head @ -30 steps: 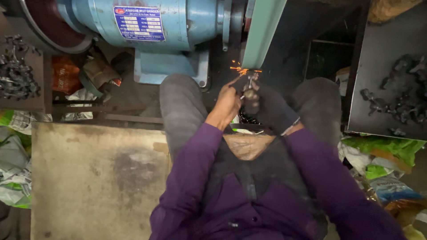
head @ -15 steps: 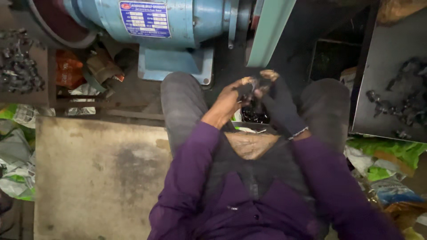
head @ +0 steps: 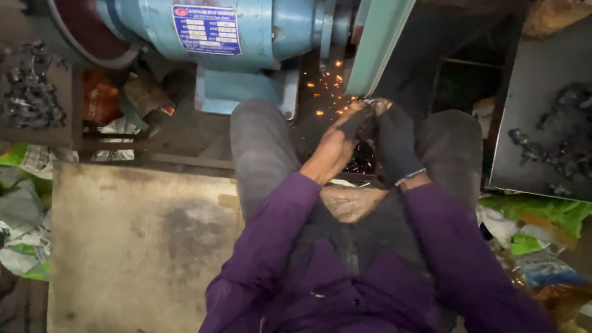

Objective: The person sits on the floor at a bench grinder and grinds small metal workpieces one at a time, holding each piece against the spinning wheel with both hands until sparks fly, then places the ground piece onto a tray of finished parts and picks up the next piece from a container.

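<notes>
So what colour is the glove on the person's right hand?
Black, with a pale band at the cuff: the glove shows best in the head view.

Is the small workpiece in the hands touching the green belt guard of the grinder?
Cannot tell. In the head view the hands hold the workpiece at the guard's lower edge with sparks flying, but fingers hide the contact point.

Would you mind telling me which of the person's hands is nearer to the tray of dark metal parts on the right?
Right. The gloved right hand is closer to the tray; the left hand is beyond it, farther away.
</notes>
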{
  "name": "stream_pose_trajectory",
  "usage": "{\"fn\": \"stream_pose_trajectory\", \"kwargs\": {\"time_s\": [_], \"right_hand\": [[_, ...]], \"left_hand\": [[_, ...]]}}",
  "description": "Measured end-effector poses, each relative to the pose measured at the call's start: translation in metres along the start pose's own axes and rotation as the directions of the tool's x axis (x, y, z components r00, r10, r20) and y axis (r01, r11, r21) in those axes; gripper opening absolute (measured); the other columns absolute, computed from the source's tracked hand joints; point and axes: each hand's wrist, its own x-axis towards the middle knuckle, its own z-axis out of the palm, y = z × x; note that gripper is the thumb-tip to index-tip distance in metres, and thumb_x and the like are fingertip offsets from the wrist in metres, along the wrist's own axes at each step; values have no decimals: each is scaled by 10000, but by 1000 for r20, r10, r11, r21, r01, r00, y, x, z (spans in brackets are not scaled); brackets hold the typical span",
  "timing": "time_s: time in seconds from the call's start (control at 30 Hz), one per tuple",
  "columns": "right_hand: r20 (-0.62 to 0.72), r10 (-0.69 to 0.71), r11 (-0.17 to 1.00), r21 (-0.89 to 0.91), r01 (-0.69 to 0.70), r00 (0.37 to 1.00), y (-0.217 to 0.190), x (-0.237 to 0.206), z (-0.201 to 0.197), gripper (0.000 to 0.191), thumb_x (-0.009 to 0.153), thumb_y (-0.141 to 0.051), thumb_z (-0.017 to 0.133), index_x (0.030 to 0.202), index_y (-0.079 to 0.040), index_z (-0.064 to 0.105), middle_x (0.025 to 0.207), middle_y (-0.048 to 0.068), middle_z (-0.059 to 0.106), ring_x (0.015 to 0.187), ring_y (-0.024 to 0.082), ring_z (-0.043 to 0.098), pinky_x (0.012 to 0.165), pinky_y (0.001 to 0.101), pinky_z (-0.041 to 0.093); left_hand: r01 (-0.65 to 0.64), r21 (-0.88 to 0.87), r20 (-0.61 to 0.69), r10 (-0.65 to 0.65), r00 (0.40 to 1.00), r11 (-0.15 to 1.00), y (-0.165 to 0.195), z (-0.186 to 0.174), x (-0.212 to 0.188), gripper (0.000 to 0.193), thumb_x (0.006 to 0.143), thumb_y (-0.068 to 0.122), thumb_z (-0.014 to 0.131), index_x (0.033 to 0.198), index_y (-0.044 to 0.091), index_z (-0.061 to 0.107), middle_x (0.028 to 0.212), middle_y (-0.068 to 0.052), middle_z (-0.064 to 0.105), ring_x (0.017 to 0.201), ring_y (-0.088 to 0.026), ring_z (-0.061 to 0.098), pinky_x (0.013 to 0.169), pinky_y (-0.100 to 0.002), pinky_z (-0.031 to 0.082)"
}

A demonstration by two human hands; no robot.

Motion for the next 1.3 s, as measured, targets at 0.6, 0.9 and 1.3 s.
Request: {"fn": "stream_pose_trajectory", "kwargs": {"time_s": [0.6, 0.9, 1.3], "right_hand": [[215, 87, 941, -338, -10, 973, 23, 13, 12, 209, 973, -169, 620, 1046, 16, 682, 877, 69, 694, 740, 102, 635, 654, 292, 507], [71, -276, 951, -123, 283, 959, 11, -7, 10, 184, 1031, -151, 658, 1154, -16, 637, 1006, 42, 699, 915, 134, 674, 807, 292, 548], [36, -348, 706, -647, 288, 937, -32, -10, -107, 272, 1113, -247, 608, 1233, -7, 654, 1131, 122, 695, 1082, 234, 669, 952, 366, 514]], "left_hand": [[22, 480, -216, 94, 972, 877, 28, -12, 24, 226, 989, 144, 587, 1107, 36, 746, 806, -7, 663, 623, -78, 541, 537, -243, 406], [65, 154, -280, -20, 960, 986, 13, -24, 19, 417, 990, 29, 420, 1372, 41, 586, 1219, -100, 671, 1027, -210, 684, 922, -415, 577], [-81, 863, 164, -125, 978, 499, -1, -25, 0, 561, 871, -54, 470, 1390, 10, 671, 1337, -159, 743, 1216, -264, 691, 1063, -365, 509]]}}
